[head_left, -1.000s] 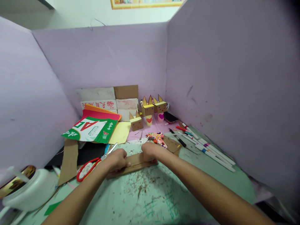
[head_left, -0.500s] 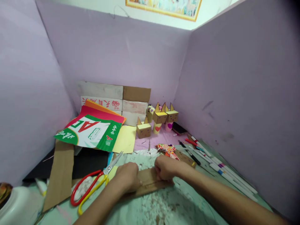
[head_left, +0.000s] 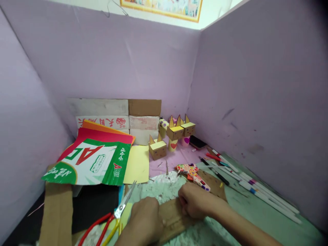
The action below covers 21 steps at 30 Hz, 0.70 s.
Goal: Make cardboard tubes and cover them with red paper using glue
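A strip of brown cardboard (head_left: pixel 172 212) lies on the green tabletop between my hands. My left hand (head_left: pixel 147 218) is closed at its left end, knuckles up, the fingertips mostly hidden. At the right part of the strip, my right hand (head_left: pixel 193 201) is curled with its fingers pressed on the cardboard. Scissors (head_left: pixel 119 211) with red and yellow handles lie with parted blades left of my left hand. A patterned glue gun (head_left: pixel 192 173) rests just beyond my right hand, on a brown cardboard piece (head_left: pixel 215 184).
Several cat-eared cardboard boxes (head_left: pixel 158 149) stand at the back, two on paper tubes. Coloured sheets and a green-white package (head_left: pixel 92 162) are piled left, near a long cardboard strip (head_left: pixel 56 212). Markers (head_left: pixel 269 201) line the right side by the purple wall (head_left: pixel 256 102).
The camera view has shifted, so my hands and the cardboard appear lower in the picture. Both hands stay on the cardboard strip.
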Tool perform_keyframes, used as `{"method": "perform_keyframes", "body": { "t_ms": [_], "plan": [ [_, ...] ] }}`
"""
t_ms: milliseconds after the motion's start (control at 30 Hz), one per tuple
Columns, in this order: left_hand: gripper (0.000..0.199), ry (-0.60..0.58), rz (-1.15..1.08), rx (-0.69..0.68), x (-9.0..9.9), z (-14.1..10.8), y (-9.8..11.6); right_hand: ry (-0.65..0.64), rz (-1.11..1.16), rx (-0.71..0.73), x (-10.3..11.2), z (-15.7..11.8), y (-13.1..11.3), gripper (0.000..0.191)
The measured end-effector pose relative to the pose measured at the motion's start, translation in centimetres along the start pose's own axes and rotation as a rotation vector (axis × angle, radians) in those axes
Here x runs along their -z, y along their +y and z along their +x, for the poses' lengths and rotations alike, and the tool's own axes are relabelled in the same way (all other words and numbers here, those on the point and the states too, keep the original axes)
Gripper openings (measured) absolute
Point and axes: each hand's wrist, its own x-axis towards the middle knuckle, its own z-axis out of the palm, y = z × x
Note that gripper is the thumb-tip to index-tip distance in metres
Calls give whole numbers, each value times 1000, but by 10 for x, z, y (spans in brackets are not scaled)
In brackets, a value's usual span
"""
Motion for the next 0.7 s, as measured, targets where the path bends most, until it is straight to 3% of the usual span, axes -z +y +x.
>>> {"method": "perform_keyframes", "body": {
  "t_ms": [400,567,700],
  "plan": [
    [17,27,-48,129,5,-8,11,86,58,39,-13,0,12,24],
    [17,27,-75,173,7,-13,16,-15,115,12,-13,2,12,20],
    [20,36,-66,179,6,-15,18,94,121,33,-27,7,19,21]
  ]
}}
